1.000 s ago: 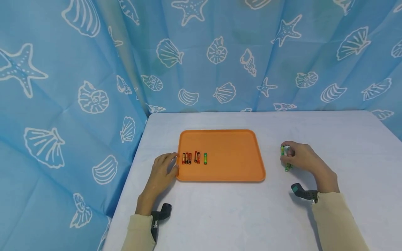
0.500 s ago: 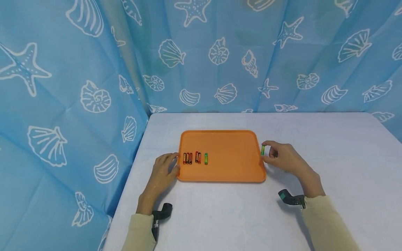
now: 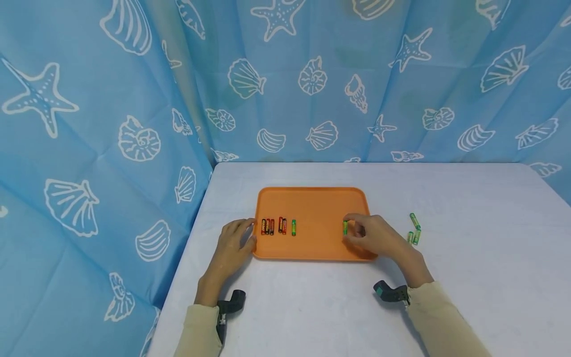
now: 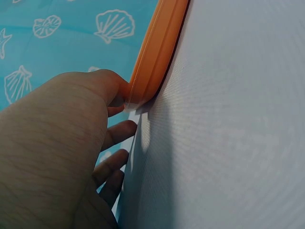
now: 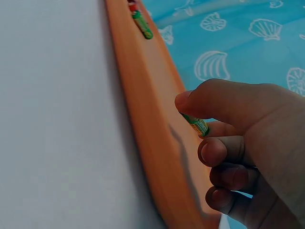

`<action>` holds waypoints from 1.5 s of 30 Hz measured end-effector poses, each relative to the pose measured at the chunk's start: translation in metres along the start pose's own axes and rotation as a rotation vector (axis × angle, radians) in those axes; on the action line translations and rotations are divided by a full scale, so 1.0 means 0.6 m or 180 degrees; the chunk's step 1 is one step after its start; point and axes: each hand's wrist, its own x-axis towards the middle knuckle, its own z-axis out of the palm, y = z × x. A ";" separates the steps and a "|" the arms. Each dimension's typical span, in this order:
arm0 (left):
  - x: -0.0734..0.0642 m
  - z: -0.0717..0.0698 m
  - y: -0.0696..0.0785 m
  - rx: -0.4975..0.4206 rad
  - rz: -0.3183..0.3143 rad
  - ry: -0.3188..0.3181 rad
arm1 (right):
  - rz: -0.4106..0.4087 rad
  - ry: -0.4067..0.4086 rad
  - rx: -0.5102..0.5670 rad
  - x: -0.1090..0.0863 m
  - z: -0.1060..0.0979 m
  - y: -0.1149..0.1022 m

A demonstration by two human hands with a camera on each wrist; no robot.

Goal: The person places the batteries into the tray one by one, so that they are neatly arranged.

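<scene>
My right hand (image 3: 372, 235) pinches a green battery (image 3: 345, 227) between thumb and fingers, over the right part of an orange tray (image 3: 316, 248). In the right wrist view, the battery (image 5: 198, 125) shows below my thumb, partly covered by it. At the tray's left edge, my left hand (image 3: 232, 243) touches the rim with thumb and fingertips set apart; the left wrist view shows my thumb against the tray (image 4: 157, 52) and the other fingers loose. Several red-and-black batteries (image 3: 267, 227) lie on the tray's left side, with one green battery (image 3: 294, 227) to their right.
Several more green batteries (image 3: 415, 220) lie on the white table (image 3: 303, 307) to the right of the tray. A blue curtain (image 3: 285, 99) with white shells and starfish hangs behind the table and along its left.
My right hand has taken a green battery from the group at the right and carried it left, over the tray. My left hand has stayed at the tray's rim.
</scene>
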 end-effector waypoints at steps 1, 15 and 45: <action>0.000 -0.001 0.000 -0.0004 0.0007 0.0002 | 0.0006 -0.0005 0.0018 0.001 0.003 -0.001; 0.000 -0.001 0.000 -0.0005 0.0037 0.0009 | -0.0087 -0.0110 -0.0254 0.037 0.046 -0.036; 0.001 -0.003 -0.001 -0.0039 0.0066 0.0021 | -0.0072 -0.0233 -0.0120 0.083 0.089 -0.085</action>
